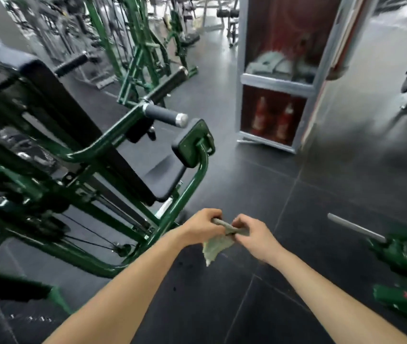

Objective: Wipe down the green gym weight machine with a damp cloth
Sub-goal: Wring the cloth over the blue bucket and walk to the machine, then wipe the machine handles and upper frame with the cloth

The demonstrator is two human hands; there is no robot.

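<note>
The green weight machine (192, 184) fills the left half of the view, with a black seat pad (157, 175), a tall black back pad and a grey-gripped handle (165, 115). In front of me, over the dark floor, both hands hold a pale green cloth (216, 247). My left hand (203, 225) grips one twisted end and my right hand (252, 234) grips the other. A loose corner of the cloth hangs down between them. The hands are just right of the machine's curved front tube, not touching it.
A metal-framed cabinet (279, 81) with folded towels and red extinguishers stands ahead on the right. Another green machine part with a grey bar (353, 228) juts in at the lower right. More green machines (145, 53) stand behind. Dark floor tiles (334, 170) stretch between them.
</note>
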